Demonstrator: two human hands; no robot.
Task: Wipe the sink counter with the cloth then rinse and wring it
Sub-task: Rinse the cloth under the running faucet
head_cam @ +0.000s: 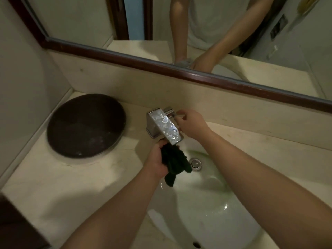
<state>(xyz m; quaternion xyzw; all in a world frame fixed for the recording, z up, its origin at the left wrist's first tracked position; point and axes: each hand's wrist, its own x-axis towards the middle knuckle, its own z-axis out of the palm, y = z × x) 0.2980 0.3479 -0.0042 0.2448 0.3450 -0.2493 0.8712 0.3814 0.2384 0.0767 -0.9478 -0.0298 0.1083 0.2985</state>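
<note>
my left hand [156,159] grips the dark cloth [175,163], bunched and hanging long-axis down over the sink basin [206,209], directly under the faucet spout [164,125]. my right hand [191,124], nearer, pinches the faucet lever [170,112]. rinse seems next.

The cloth [175,162] is a very dark green, close to black in its folds. The counter [71,186] is cream stone with faint paler veining. The basin [206,209] is white (a green tinge streaks its wall). The tap [164,126] is bright chrome, mottled with pale water spots. The round disc [86,125] is dark brown, dusted with whitish specks. The mirror frame [143,62] is reddish brown.
</note>
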